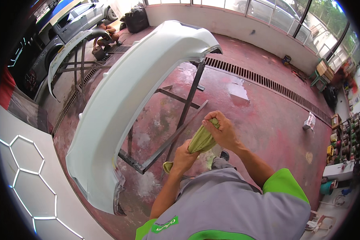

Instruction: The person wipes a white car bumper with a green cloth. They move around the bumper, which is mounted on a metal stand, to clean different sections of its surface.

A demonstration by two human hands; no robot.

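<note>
Between my hands stretches a yellow-green cloth (203, 141), bunched and twisted, with a loose end hanging below. My left hand (183, 157) is closed round its lower part. Higher up, my right hand (222, 131) grips the other end, thumb pressed on top. Just to the left, apart from both hands, a long white car bumper (124, 94) rests on a dark metal stand (174, 138). The bumper's surface looks smooth and matt, with rougher dark edges at both ends.
A drain grate (264, 82) crosses the reddish, partly wet floor. Far left, another person (104, 38) squats beside a second bumper (62, 58) on a stand. Black bags (136, 20) lie by the wall. Shelves of cans (350, 136) line the right side. A small box (309, 121) stands on the floor.
</note>
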